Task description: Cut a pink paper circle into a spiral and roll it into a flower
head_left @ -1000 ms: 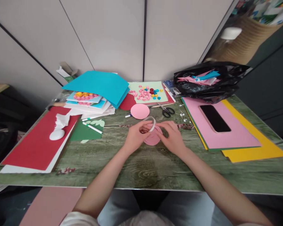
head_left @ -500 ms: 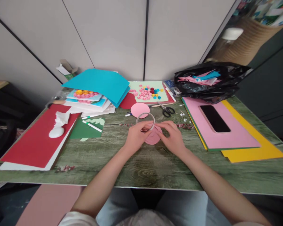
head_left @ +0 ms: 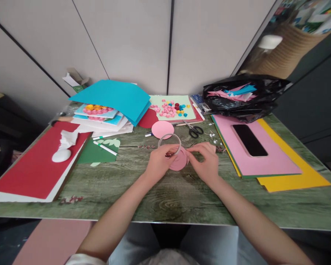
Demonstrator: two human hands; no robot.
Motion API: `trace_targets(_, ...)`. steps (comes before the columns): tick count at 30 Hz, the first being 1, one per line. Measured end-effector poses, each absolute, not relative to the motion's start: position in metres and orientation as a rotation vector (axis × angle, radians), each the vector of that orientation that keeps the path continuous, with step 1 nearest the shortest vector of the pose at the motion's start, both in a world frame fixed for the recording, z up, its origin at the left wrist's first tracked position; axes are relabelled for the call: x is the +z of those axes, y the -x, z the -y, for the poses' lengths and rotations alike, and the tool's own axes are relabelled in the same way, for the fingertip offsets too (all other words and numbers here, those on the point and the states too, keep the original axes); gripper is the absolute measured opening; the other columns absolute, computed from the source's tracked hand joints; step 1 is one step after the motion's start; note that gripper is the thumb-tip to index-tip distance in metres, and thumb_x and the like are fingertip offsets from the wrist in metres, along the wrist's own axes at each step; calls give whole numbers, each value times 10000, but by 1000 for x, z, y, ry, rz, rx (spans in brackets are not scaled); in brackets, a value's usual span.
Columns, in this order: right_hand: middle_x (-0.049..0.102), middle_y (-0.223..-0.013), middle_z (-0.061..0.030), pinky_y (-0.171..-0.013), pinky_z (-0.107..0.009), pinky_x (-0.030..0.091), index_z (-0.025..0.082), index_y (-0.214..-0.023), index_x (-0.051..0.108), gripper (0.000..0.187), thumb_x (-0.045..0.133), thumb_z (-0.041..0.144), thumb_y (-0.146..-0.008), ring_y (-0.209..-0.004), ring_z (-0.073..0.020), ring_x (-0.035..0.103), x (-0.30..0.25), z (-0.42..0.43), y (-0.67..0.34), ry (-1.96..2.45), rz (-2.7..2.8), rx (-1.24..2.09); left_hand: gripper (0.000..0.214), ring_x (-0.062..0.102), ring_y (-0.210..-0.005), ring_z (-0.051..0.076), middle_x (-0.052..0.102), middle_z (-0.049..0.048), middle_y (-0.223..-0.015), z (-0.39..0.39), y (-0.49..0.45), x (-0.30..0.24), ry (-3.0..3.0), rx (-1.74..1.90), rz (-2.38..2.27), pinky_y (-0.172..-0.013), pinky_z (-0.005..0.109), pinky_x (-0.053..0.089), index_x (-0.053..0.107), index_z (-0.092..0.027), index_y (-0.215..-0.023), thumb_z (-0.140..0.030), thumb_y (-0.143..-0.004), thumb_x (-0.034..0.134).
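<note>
My left hand (head_left: 161,160) is closed around a thin pale ring that looks like a tape roll (head_left: 169,135), its thumb resting over a round pink paper spiral (head_left: 178,163). At the spiral's right edge, my right hand (head_left: 204,160) pinches with thumb and forefinger, apparently on the paper's outer strip. The exact hold is partly hidden by the fingers. Just beyond the ring lies a flat pink paper circle (head_left: 162,129). Black-handled scissors (head_left: 195,130) rest on the table to its right.
Blue sheets (head_left: 113,97) top a stack at the back left. Red paper (head_left: 41,162) and a green piece (head_left: 98,152) lie left. Small paper flowers (head_left: 169,110) sit on a pale sheet. Right are a black bag (head_left: 267,99), pink sheets (head_left: 276,162) and a phone (head_left: 249,140).
My right hand has shifted slightly right, its fingertips now at the spiral's right edge. My left hand and the ring stay nearly in place. The view has tilted a little.
</note>
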State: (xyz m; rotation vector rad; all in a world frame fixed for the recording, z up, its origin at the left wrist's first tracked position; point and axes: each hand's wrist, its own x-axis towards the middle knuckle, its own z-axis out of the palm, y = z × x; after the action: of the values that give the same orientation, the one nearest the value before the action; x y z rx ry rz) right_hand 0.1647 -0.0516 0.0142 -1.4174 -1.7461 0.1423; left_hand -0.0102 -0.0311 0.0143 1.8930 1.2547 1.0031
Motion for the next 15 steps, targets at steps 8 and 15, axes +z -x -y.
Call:
trace_targets(8, 648, -1010, -15, -823, -413, 307, 351, -1021, 648, 228, 541, 249, -847, -909, -216, 525, 7, 49, -168, 1327, 2013, -124, 333, 651, -806, 118, 698, 12, -933, 33, 7, 12, -1942, 966, -1274, -782, 248, 527, 618, -218, -1069, -135, -746, 620)
trace_targets(15, 678, -899, 0, -823, -399, 281, 295, -891, 664, 114, 612, 239, -807, -885, -190, 525, 4, 50, -163, 1260, 2001, -253, 398, 656, -797, 116, 699, 9, -937, 32, 7, 9, -1952, 1016, -1251, -772, 249, 535, 578, -223, -1130, -121, -747, 619)
